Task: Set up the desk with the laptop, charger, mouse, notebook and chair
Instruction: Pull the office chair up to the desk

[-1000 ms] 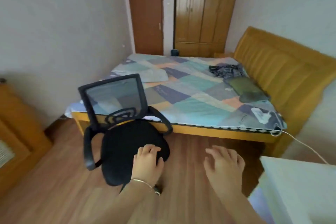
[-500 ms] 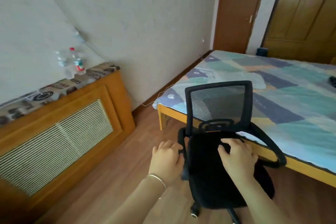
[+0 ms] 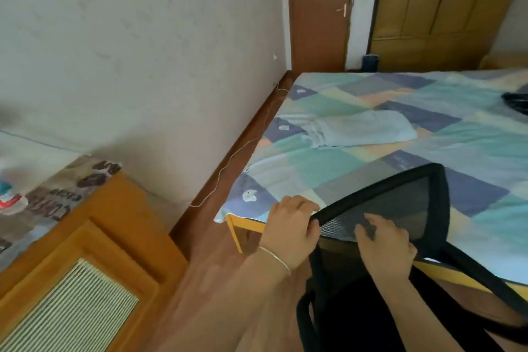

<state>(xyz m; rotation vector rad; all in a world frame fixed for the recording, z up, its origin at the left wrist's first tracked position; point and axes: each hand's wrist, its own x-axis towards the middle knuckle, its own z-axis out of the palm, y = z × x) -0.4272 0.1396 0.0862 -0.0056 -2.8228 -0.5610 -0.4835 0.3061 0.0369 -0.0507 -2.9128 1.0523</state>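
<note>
A black office chair with a mesh backrest stands close in front of me at the lower right, next to the bed. My left hand grips the left top corner of the backrest frame, fingers curled over its edge. My right hand lies against the front of the mesh backrest with its fingers spread. The seat and one armrest show dark at the bottom. No desk, laptop, charger, mouse or notebook is in view.
A bed with a patchwork cover fills the right. A wooden radiator cabinet stands at the left wall, a patterned cloth on top. A white cable runs along the floor. A brown door and wardrobe are behind.
I have moved closer to the chair. My left hand went from beside the armrest up onto the backrest's top corner. My right hand rose from the seat to the mesh back.
</note>
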